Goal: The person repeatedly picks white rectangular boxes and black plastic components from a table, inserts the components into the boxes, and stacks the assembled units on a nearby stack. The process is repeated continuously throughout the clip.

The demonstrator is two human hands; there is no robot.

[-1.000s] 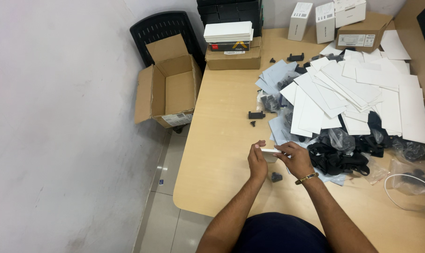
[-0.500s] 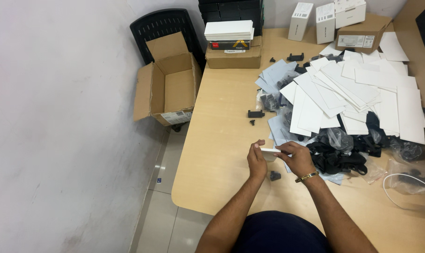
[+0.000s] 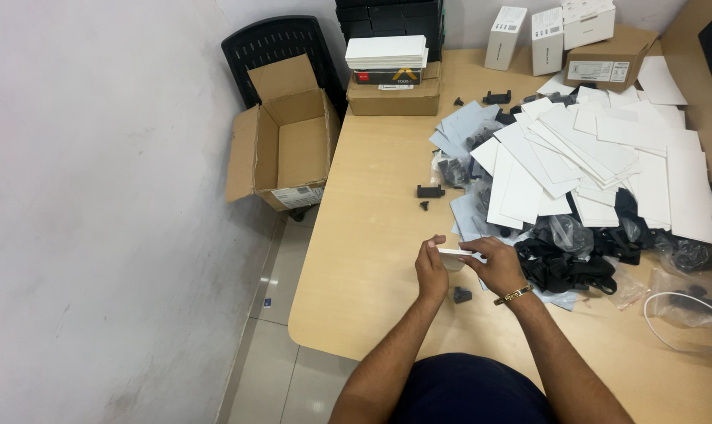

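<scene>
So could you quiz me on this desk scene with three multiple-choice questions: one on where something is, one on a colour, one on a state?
1. Where is the open cardboard box?
A. on the table
B. on the floor left of the table
C. on the person's lap

2. What colour is the chair behind that box?
A. black
B. red
C. white

3. What are the hands doing?
A. resting flat on the table
B. both holding a small white piece
C. lifting the box

Answers:
1 B, it sits on the tiles beside the table edge.
2 A, its slatted back is black.
3 B, left hand and right hand grip the small white piece between them.
</scene>
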